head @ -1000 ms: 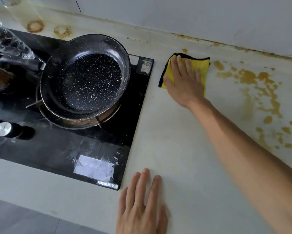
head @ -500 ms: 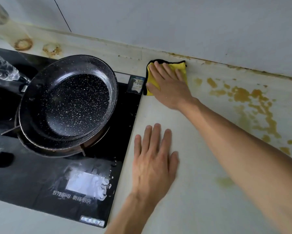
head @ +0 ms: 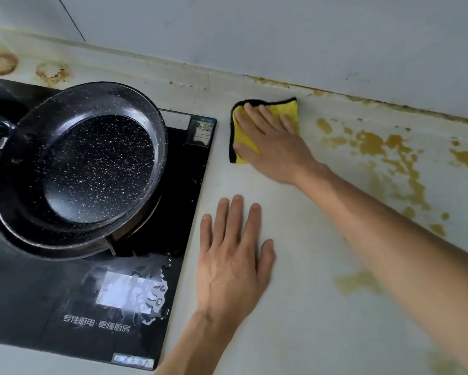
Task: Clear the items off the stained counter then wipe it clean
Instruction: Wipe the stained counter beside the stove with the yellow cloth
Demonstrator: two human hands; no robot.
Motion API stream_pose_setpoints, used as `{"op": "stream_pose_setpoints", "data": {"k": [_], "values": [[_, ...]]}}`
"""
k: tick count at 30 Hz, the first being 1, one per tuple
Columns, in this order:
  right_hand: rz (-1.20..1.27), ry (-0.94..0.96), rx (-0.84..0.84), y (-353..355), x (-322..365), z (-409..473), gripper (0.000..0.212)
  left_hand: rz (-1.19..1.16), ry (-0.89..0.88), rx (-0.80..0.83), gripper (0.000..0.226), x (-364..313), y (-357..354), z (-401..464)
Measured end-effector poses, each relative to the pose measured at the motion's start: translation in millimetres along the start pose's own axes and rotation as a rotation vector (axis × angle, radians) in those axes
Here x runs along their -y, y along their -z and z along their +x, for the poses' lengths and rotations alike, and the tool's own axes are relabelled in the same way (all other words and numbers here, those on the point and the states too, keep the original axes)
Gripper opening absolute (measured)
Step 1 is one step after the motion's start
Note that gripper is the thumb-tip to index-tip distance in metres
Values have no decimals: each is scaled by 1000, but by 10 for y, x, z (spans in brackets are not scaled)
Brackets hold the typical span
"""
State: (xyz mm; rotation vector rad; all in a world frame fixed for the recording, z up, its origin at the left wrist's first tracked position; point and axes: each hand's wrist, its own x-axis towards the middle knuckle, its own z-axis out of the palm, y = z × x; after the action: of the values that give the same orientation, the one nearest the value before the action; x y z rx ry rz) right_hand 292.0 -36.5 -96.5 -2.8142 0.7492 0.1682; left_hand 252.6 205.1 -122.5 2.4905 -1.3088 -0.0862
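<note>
**Cloth at the back of the counter, stains lying to its right**

While the yellow cloth (head: pixel 279 112) lay flat near the rear edge of the counter (head: pixel 295 307), just short of the wall joint, the brown stains (head: pixel 384 150) spread away from it toward the person's right, well apart from the stove. The cloth's black-trimmed left border stood just beside the cooktop (head: pixel 97 293), so that the soiled patch was reached from the cloth by a rightward sweep along the back wall (head: pixel 281 36). A fainter smear (head: pixel 357 282) lay nearer the front, under the line of the right forearm.

The right hand (head: pixel 276 147) pressed on the cloth with its fingers straight and spread, palm down, covering most of the fabric; it pinched nothing. The forearm ran in diagonally from the lower right, crossing above part of the stained zone. This hand was the nearer to the stains and was judged to be the working one.

The left hand (head: pixel 235 263) rested flat on the bare counter, fingers straight and slightly apart, holding nothing, between the cooktop edge and the right arm; it appeared to serve as a brace.

On the cooktop a speckled black frying pan (head: pixel 97 169) sat tilted over a second pan. Two rust-coloured ring marks (head: pixel 27 67) showed on the counter behind the stove. No loose items were visible on the stained stretch, so the wiping step was judged under way, with most stains not yet removed.
</note>
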Motion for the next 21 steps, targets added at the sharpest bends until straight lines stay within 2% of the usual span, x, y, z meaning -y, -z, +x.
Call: {"op": "stream_pose_setpoints", "data": {"k": [3,6,8,11,13,18,21], "values": [[-14,-84,-10,61,-344,-28,72,21,-5,6,62,4,25,4],[44,-302,-38,26,-542,-379,72,20,-3,-4,61,-11,36,13],[32,-428,-84,-46,-414,-627,72,22,-3,-9,61,-22,32,14],[43,-315,-76,-146,-134,-896,72,36,-3,-6,62,-7,26,5],[56,-247,-50,-114,-223,-897,74,45,-5,0,62,9,25,5],[32,-415,-59,109,-880,-588,73,38,3,12,62,10,34,7],[64,-501,-81,26,-874,-689,75,33,0,1,60,-6,53,11]]}}
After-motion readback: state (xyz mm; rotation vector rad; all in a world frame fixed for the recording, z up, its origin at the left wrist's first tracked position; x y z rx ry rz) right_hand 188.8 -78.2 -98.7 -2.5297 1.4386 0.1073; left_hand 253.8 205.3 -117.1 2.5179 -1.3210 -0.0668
